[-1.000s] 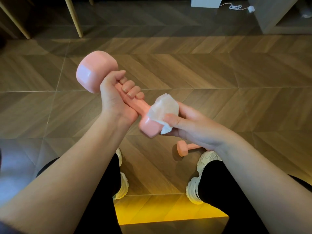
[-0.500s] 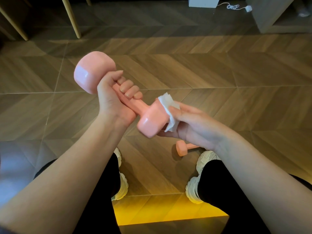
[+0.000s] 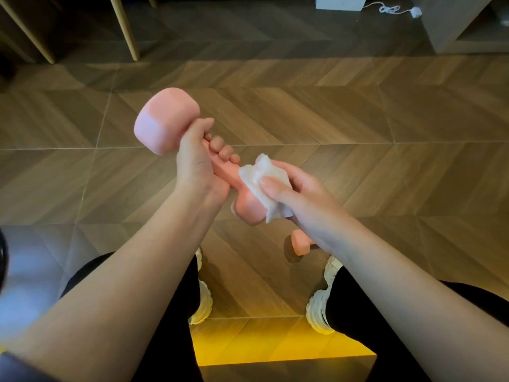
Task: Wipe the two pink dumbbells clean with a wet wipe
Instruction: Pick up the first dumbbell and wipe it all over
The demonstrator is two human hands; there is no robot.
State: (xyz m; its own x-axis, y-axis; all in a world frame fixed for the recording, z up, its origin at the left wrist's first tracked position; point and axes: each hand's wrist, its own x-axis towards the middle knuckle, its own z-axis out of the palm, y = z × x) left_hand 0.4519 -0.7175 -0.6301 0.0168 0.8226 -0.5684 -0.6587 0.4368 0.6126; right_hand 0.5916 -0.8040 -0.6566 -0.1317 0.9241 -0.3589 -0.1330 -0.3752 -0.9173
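Observation:
A pink dumbbell is held up over the floor, tilted, its far head at upper left. My left hand grips its handle. My right hand holds a crumpled white wet wipe wrapped over the dumbbell's near head, with the thumb pressing on the wipe. The second pink dumbbell lies on the floor below my right wrist, which hides most of it.
Wooden herringbone floor all around. My two white shoes and dark trouser legs are at the bottom. Wooden furniture legs stand at the far left, a grey cabinet and a white cable at the far right.
My right hand has slid the wipe from the side of the near head up over its top and toward the handle. The dumbbell has shifted slightly right.

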